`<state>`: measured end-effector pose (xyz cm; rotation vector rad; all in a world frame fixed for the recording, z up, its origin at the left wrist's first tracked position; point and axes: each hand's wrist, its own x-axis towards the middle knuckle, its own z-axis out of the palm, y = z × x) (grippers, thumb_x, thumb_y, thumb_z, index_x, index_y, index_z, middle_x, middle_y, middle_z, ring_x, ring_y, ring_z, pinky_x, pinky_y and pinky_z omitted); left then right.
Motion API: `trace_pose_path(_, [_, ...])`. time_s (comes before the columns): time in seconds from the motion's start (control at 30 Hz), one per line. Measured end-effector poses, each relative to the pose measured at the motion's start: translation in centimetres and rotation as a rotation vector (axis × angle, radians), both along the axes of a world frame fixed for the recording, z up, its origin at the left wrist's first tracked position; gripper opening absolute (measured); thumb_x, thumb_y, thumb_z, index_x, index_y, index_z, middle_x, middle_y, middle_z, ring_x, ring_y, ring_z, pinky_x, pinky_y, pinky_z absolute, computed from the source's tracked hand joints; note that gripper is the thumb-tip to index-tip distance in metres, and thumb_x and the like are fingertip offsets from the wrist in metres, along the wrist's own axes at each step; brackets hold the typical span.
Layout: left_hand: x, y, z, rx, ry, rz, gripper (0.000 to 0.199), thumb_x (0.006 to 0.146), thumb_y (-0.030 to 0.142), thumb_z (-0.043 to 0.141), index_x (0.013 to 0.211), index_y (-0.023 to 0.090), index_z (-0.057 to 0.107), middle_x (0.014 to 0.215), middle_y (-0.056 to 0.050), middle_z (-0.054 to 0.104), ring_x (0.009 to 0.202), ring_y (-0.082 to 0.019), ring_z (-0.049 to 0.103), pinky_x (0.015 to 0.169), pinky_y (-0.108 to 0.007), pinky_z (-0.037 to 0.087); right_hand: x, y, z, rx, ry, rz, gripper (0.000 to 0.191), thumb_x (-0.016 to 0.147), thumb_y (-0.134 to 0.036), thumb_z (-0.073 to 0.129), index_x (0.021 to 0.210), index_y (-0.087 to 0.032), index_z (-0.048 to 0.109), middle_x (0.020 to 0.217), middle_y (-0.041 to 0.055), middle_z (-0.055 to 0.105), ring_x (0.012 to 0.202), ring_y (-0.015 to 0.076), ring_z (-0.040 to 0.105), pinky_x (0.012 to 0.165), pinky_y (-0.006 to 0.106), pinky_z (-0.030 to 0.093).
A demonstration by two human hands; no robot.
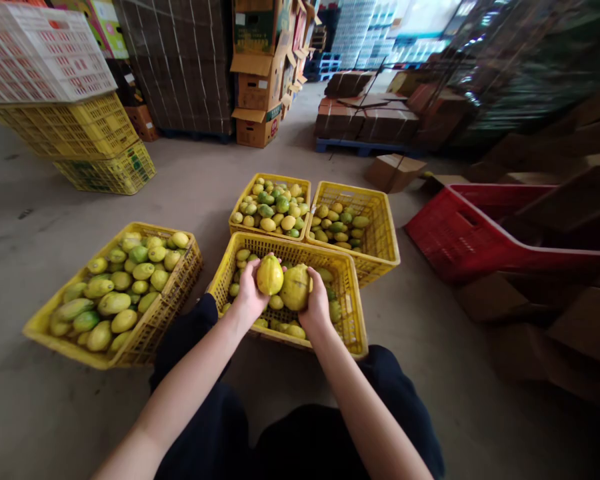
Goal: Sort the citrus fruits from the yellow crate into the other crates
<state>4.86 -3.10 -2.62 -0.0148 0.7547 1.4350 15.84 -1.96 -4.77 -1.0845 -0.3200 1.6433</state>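
My left hand (249,291) is closed round a yellow lemon (270,275). A larger, rounder yellow-green lemon (296,288) rests in my right hand (318,303), its fingers wrapped along the right side. The two fruits are side by side above a yellow plastic crate (356,293) between my knees. More lemons lie in that crate, partly hidden by my hands. Directly behind it stand two more yellow crates: a full one (233,212) with yellow and green lemons, and a partly filled one (387,230).
At the left stands a heaped yellow crate (155,320) of lemons. A red crate (460,247) and cardboard boxes (520,313) crowd the right. Stacked crates (75,127) stand far left; cartons (257,93) and a blue pallet (360,147) with boxes are behind.
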Motion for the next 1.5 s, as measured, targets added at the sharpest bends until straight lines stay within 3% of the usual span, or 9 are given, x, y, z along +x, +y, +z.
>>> trace_pose_path(0.1, [-0.1,0.1,-0.7,-0.069,-0.008,0.012,0.015,0.077,0.026,0.054,0.084,0.017,0.064,0.082,-0.006,0.069,0.085,-0.022,0.069,0.078,-0.031,0.054,0.1,0.0,0.8,-0.244,0.073,0.025,0.013,0.081,-0.034,0.055,0.08,-0.022,0.06,0.059,-0.0025,0.066,0.06,0.0172,0.065,0.058,0.028,0.055])
trace_pose_path(0.2, [0.0,0.4,-1.0,-0.101,0.006,0.023,0.013,0.078,0.027,0.055,0.082,0.017,0.062,0.081,-0.006,0.068,0.082,-0.02,0.068,0.075,-0.03,0.054,0.2,-0.1,1.1,-0.316,0.108,0.074,0.014,0.083,-0.032,0.052,0.076,-0.022,0.058,0.058,-0.0022,0.065,0.055,0.0169,0.064,0.056,0.03,0.055])
trace_pose_path(0.47, [0.9,0.8,-0.7,-0.081,0.035,0.068,0.013,0.075,0.026,0.067,0.084,0.017,0.063,0.079,-0.002,0.069,0.067,-0.013,0.065,0.067,-0.023,0.053,0.4,-0.1,1.8,-0.212,0.104,0.126,0.008,0.078,-0.03,0.063,0.078,-0.022,0.061,0.062,-0.0009,0.068,0.052,0.0168,0.064,0.05,0.029,0.056])
trace_pose_path(0.6, [0.7,0.8,-0.9,-0.114,-0.004,0.106,0.014,0.076,0.032,0.065,0.08,0.019,0.062,0.067,0.001,0.065,0.061,-0.014,0.064,0.063,-0.026,0.054,1.1,0.1,2.9,-0.194,0.171,0.059,0.005,0.077,-0.028,0.061,0.077,-0.023,0.061,0.064,-0.0022,0.069,0.053,0.0171,0.065,0.049,0.03,0.057])
trace_pose_path(0.87, [0.5,0.7,-1.1,-0.067,-0.165,-0.001,0.02,0.085,0.024,0.051,0.098,0.017,0.065,0.083,-0.004,0.07,0.074,-0.016,0.067,0.068,-0.028,0.057,2.5,0.5,3.0,-0.204,0.18,0.019,0.015,0.08,-0.033,0.051,0.079,-0.022,0.061,0.058,-0.0002,0.067,0.049,0.0189,0.062,0.054,0.036,0.057])
trace_pose_path(1.07, [-0.2,0.2,0.3,0.0,-0.11,0.061,0.017,0.081,0.03,0.063,0.093,0.018,0.064,0.085,-0.002,0.069,0.072,-0.015,0.065,0.066,-0.027,0.057,2.9,0.9,3.4,-0.201,0.166,0.036,0.021,0.085,-0.029,0.043,0.086,-0.019,0.062,0.063,0.0033,0.069,0.051,0.0201,0.064,0.052,0.036,0.056])
trace_pose_path(1.23, [-0.9,-0.3,0.5,-0.028,-0.204,-0.086,0.034,0.087,0.033,0.049,0.108,0.01,0.062,0.079,-0.009,0.068,0.066,-0.019,0.065,0.057,-0.03,0.056,3.1,0.7,3.6,-0.234,0.248,0.007,0.025,0.085,-0.034,0.041,0.084,-0.02,0.061,0.063,0.0046,0.068,0.056,0.0213,0.065,0.048,0.033,0.054])
trace_pose_path(1.33, [-1.0,-0.6,0.2,-0.046,-0.251,-0.144,0.039,0.088,0.024,0.039,0.119,0.009,0.058,0.086,-0.012,0.07,0.067,-0.02,0.066,0.055,-0.03,0.055,3.3,0.8,3.3,-0.228,0.315,-0.032,0.026,0.084,-0.033,0.038,0.084,-0.02,0.061,0.065,0.006,0.068,0.059,0.0222,0.066,0.05,0.033,0.055])
trace_pose_path(1.5, [-1.2,-0.6,0.6,-0.005,-0.192,-0.133,0.039,0.09,0.023,0.041,0.123,0.01,0.057,0.093,-0.011,0.071,0.078,-0.019,0.068,0.066,-0.03,0.058,3.4,1.2,3.2,-0.236,0.261,-0.097,0.024,0.083,-0.026,0.038,0.083,-0.021,0.061,0.064,0.0024,0.068,0.057,0.0194,0.065,0.054,0.033,0.056])
